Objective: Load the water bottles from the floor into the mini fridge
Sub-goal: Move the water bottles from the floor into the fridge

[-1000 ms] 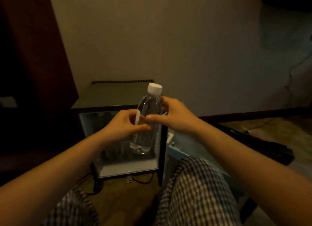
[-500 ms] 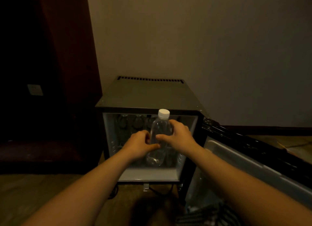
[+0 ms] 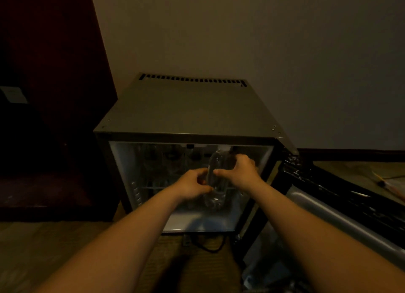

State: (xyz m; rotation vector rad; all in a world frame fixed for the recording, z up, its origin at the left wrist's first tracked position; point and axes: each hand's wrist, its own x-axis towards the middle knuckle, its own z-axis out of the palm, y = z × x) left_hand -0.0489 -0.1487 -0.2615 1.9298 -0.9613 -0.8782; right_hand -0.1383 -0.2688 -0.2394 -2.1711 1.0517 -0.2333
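A clear plastic water bottle (image 3: 215, 178) stands upright just inside the open front of the mini fridge (image 3: 188, 108), its white cap up under the top edge. My left hand (image 3: 192, 184) grips the bottle's lower left side. My right hand (image 3: 238, 171) grips its upper right side, fingers curled round it. Several other bottles (image 3: 168, 161) stand dimly at the back of the fridge on a wire shelf. The lower white floor of the fridge (image 3: 197, 223) shows below the bottle.
The fridge door (image 3: 341, 207) hangs open to the right, low over the floor. A dark wooden cabinet (image 3: 50, 95) stands close on the left. A black cable (image 3: 208, 246) loops under the fridge front. Brown floor lies below my arms.
Both hands have carried the bottle forward into the fridge opening; its cap now sits under the top edge. My head has moved closer, so the fridge fills more of the view.
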